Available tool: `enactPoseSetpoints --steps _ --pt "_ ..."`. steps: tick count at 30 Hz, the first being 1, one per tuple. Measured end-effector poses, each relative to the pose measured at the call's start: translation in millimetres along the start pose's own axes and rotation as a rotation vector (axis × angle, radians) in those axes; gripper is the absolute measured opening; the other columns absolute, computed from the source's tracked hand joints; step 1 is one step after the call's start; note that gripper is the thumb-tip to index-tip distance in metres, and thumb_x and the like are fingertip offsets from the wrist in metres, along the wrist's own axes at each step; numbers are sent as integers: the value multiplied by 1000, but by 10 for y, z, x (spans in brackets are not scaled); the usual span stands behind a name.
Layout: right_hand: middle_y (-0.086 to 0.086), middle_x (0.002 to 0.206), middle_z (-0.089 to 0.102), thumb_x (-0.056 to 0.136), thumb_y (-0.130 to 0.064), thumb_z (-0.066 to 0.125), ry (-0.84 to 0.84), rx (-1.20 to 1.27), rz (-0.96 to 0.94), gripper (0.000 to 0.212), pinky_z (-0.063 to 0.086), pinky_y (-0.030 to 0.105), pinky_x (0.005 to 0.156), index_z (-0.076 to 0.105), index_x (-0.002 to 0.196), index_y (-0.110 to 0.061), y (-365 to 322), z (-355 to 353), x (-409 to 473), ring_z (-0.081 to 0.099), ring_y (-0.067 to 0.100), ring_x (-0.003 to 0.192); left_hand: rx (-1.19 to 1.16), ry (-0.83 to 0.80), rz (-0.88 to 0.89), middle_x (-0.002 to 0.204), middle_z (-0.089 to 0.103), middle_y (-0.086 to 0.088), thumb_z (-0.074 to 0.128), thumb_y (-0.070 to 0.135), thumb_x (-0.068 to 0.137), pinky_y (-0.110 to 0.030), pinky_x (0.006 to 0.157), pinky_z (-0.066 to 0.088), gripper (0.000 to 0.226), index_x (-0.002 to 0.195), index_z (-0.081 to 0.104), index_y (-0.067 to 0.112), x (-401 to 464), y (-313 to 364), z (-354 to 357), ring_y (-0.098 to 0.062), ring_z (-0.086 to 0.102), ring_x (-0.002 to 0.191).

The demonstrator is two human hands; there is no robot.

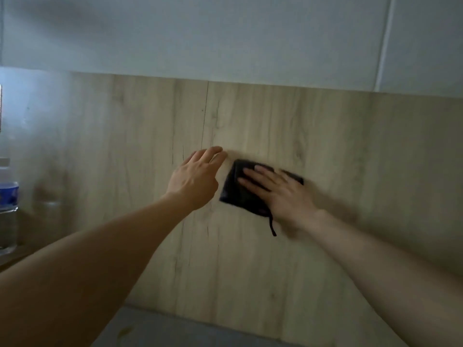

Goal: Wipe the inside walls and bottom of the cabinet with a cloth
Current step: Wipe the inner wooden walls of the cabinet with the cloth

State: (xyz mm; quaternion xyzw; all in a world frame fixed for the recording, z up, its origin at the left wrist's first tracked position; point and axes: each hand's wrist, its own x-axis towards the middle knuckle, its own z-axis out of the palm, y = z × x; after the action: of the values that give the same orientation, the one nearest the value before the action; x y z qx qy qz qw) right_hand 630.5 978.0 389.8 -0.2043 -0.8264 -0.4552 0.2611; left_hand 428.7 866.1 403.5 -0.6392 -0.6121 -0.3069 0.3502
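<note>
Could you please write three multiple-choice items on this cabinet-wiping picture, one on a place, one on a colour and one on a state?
1. Where is the water bottle?
A. far left edge
B. far right edge
C. under the cloth

2. What colour is the cloth?
A. white
B. yellow
C. black

3. How is the right hand on the cloth?
A. fist held clear of it
B. fingers flat, pressing it to the wood-grain wall
C. pinching its dangling strap

Answers:
1 A, it stands at the picture's left edge.
2 C, it reads dark against the pale wall.
3 B, its fingers lie straight over it.
</note>
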Motion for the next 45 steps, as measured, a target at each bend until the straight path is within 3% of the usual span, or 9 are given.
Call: enactPoseSetpoints --steps 6,11,13,16,21,25,29,38,45 --pt "-2 159 -1 95 -33 37 105 47 471 66 8 38 116 2 151 -28 517 -457 401 -3 18 146 -13 41 -37 158 6 10 50 19 93 -33 117 19 74 151 5 27 441 -4 -66 -14 15 143" --pt "-6 157 -18 100 -33 28 -19 52 302 63 -5 34 117 -15 147 -32 601 -504 299 -16 14 144 -46 20 -32 157 3 12 50 18 94 -32 109 32 73 151 5 29 458 6 -71 -14 17 142" --pt "-9 156 -22 101 -36 26 -33 38 332 63 -3 32 118 -16 147 -32 814 -586 180 -18 11 143 -31 10 -27 157 3 13 49 18 95 -32 108 33 72 151 6 30 490 -18 -100 -14 19 142" --pt "-6 155 -26 101 -34 25 41 99 657 62 5 37 119 -16 148 -27 945 -635 54 -20 14 143 -41 20 -19 156 5 14 50 22 94 -33 104 39 72 151 7 30 505 -31 -104 -15 25 139" --pt "4 156 -22 99 -29 38 127 159 909 71 -3 42 118 -10 150 -25 633 -646 487 -19 24 144 -19 24 31 156 4 14 49 29 95 -31 106 37 73 151 4 30 500 -103 -92 -14 23 137" --pt "3 154 -28 98 -34 40 41 138 665 76 -10 41 116 -16 148 -27 229 -658 1058 -25 23 142 2 -1 82 157 0 12 47 32 95 -30 110 32 72 151 1 29 515 -166 -102 -14 17 140" --pt "-1 153 -31 99 -28 39 -28 102 525 75 -7 39 117 -19 147 -29 55 -637 1211 -26 19 141 120 41 129 158 3 7 43 39 96 -34 118 4 70 152 3 25 471 -409 -174 -13 10 144" --pt "6 156 -21 98 -18 38 67 84 1022 72 2 41 119 -11 150 -20 -145 -636 1292 -14 27 145 22 113 -29 154 12 7 51 35 92 -31 114 22 71 151 11 25 149 -1343 -159 -16 26 138" --pt "1 156 -23 99 -16 36 39 62 572 70 -9 45 116 -12 150 -25 -716 -522 2093 -21 24 143 -23 116 -8 156 0 14 47 40 95 -29 105 36 74 151 0 32 102 -1418 -89 -12 15 141"
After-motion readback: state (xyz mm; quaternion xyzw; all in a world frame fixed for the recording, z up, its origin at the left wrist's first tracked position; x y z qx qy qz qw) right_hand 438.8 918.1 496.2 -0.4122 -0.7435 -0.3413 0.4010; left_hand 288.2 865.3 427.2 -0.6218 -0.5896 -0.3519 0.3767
